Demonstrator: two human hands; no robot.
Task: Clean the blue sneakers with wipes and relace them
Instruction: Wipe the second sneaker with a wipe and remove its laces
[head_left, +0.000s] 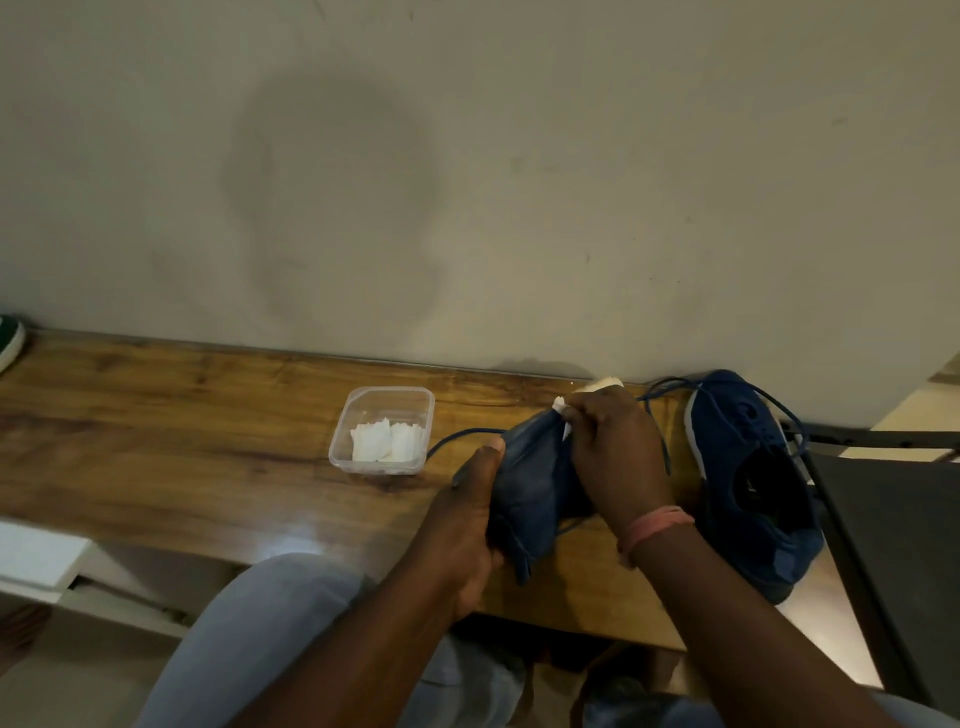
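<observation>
Head view: left hand (467, 525) grips the sneaker (530, 493), long axis toward the wall. Right hand (613, 447), nearer its toe, pinches a wipe (563, 410) there.

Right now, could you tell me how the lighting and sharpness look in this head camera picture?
Head view: dim and soft; glare on the wooden table near its front edge; a dark smudge on the wall; the sneaker between the left hand and right hand is slightly blurred; table edges bow from wide-angle distortion.
</observation>
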